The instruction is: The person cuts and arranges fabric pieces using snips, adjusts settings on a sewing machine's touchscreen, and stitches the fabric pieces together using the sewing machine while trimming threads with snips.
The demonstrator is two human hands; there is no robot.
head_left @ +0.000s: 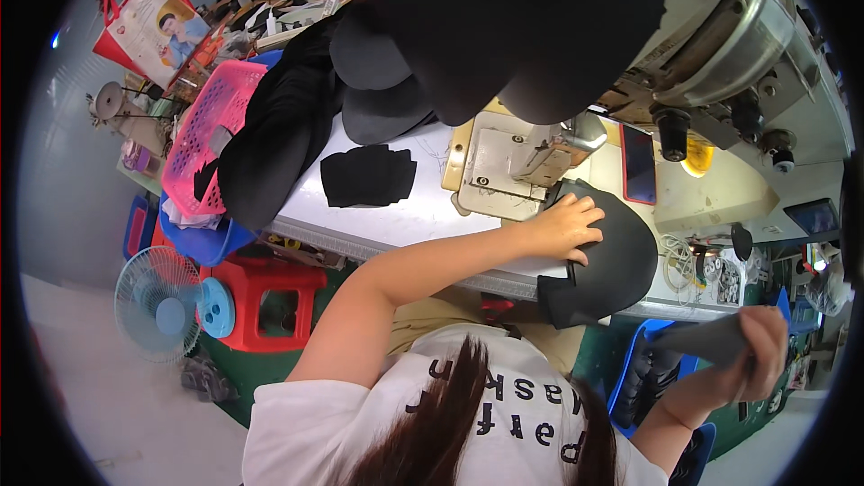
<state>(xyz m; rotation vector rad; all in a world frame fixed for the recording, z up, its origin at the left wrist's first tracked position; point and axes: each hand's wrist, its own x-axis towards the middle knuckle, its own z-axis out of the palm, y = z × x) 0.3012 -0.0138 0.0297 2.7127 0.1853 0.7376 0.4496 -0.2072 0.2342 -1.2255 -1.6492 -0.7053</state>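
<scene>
My left hand (565, 227) rests on a black curved fabric piece (621, 256) at the front edge of the white sewing table, its fingers spread and lightly bent. Directly beyond that hand is the bed of a sewing machine (504, 166). Off to the right, past the table edge, my right hand (763, 355) is closed on a dark grey fabric piece (706, 342), slightly smeared by motion. A stack of small black fabric pieces (369, 176) lies left of the machine. A large black shape at the top hides part of the machine.
Black rounded pieces (279, 139) are heaped beside a pink basket (229, 94) at left. A phone or tablet (638, 165) lies right of the machine. On the floor side stand a red stool (270, 306) and a fan (162, 306). A blue crate (630, 364) sits below right.
</scene>
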